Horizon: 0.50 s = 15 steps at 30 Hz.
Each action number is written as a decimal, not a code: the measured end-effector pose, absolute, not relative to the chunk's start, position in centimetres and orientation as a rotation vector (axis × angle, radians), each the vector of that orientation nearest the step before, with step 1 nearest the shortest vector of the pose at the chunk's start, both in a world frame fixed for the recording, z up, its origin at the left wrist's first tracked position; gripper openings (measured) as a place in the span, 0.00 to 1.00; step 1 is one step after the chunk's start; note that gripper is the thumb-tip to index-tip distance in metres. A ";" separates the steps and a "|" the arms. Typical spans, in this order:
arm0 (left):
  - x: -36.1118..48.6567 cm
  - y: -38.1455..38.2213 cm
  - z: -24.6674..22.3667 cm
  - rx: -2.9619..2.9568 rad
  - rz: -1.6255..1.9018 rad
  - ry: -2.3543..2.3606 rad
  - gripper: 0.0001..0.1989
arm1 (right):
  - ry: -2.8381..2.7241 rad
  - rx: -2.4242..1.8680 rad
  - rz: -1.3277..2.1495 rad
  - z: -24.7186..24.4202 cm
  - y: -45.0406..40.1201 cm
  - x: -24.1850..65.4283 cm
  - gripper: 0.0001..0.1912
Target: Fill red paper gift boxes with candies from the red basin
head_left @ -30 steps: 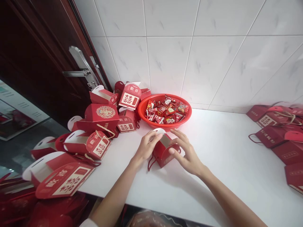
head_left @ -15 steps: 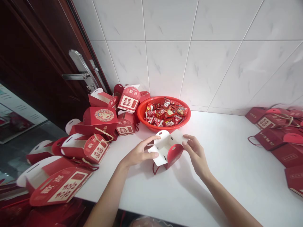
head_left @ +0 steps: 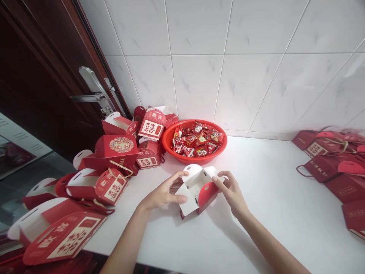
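An opened red gift box (head_left: 207, 197) with a white inside stands on the white table, its flaps spread outward. My left hand (head_left: 167, 192) grips its left side, thumb on the near-left white flap and fingers behind. At the right, my right hand (head_left: 229, 188) pinches the flap there between thumb and fingers. Inside, the box shows bare white card and small dark slots. Just behind it sits a red plastic basket (head_left: 168, 149) heaped with wrapped candies (head_left: 196, 140).
Several open red boxes (head_left: 121, 146) crowd the left side, up to the basket. More red boxes (head_left: 322, 167) are stacked at the right. A tiled wall (head_left: 196, 83) closes off the back, and a dark door (head_left: 42, 68) with a metal handle stands at the left.
The box has come slightly lower in view, and its flaps are spread wider, showing more of the inside. My right thumb has shifted inward along the right flap. The view has tilted a little.
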State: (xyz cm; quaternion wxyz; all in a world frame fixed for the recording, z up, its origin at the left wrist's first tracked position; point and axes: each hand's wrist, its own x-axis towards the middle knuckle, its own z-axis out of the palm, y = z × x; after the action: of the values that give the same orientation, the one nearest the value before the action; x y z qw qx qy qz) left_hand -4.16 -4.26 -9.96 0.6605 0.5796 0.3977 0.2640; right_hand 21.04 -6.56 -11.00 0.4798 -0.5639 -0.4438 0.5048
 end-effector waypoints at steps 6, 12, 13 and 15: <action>-4.3 -3.9 -9.9 1.324 0.570 0.904 0.41 | -1.030 -1.252 1.487 -10.4 -6.6 22.2 0.28; -4.7 -3.2 -10.2 1.374 0.626 0.926 0.40 | -1.141 -1.092 1.653 -10.5 -6.4 23.9 0.30; -4.7 -3.0 -10.2 1.391 0.646 0.941 0.39 | -1.153 -1.067 1.659 -10.6 -6.3 24.1 0.32; -4.8 -2.6 -10.1 1.426 0.683 0.969 0.37 | -1.170 -1.019 1.670 -10.7 -6.1 24.2 0.35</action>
State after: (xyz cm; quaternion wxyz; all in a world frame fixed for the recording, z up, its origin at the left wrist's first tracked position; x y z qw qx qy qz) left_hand -4.82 -2.55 -10.10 0.6001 0.6151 0.4180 0.2947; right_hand 24.18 -6.06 -10.72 0.4179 -0.4060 -0.4664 0.6655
